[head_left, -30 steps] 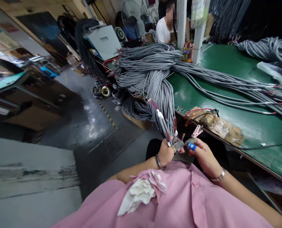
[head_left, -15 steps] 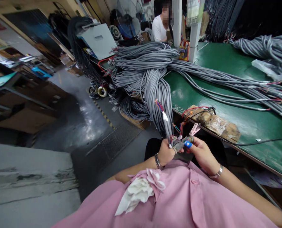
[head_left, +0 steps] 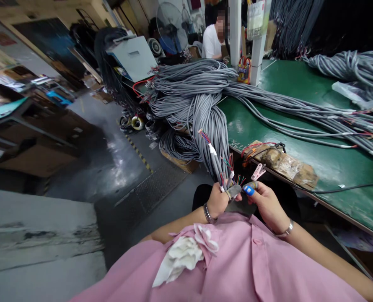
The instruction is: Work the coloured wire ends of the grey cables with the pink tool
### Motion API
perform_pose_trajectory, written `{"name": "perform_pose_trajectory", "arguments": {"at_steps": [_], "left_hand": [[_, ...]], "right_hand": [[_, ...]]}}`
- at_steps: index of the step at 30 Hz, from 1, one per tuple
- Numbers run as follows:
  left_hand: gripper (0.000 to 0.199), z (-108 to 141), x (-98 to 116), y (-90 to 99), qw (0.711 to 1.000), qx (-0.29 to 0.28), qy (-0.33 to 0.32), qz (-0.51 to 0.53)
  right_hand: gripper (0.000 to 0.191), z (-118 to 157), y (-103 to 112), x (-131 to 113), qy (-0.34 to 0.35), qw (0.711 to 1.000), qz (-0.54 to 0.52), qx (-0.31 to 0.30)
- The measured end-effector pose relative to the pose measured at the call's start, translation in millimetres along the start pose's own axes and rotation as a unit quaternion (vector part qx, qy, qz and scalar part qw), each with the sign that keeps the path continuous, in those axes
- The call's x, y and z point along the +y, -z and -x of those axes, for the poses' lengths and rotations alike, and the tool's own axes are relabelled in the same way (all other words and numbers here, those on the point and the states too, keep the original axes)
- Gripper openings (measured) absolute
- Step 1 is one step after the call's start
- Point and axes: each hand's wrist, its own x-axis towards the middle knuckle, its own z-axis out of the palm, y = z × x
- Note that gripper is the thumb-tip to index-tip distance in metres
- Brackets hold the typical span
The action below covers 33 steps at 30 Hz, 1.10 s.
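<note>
Cables (head_left: 215, 161), grey and white-banded, grasped in my left hand (head_left: 219, 201), run up toward twelve o'clock. My right hand (head_left: 268, 204) lies at three o'clock, fingertips pinched together — contents too small to tell. Coloured wires (head_left: 239, 180) fan between. Pink clip (head_left: 258, 172): near my right, eleven o'clock.

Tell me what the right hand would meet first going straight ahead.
Probably the left hand, at its grey-covered thumb; the blue-wrapped thumb of the right hand points there, though depth is unclear.
</note>
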Motion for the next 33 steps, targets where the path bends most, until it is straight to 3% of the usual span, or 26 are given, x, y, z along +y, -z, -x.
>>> {"name": "perform_pose_trajectory", "arguments": {"at_steps": [11,17,33], "left_hand": [[0.034,0.5,-1.1,-2.3,1.000,-0.001,-0.012,0.010],[0.036,0.0,7.5,-4.1,0.999,-0.041,-0.031,-0.019],[0.036,-1.5,-2.2,-5.9,1.000,-0.002,-0.008,-0.004]], "right_hand": [[0.019,1.0,3.4,1.4,-0.005,0.999,-0.050,-0.007],[0.018,-1.6,-0.2,-2.5,-0.025,0.996,-0.067,-0.057],[0.019,0.5,0.2,3.0,-0.007,0.995,-0.093,0.038]]}}
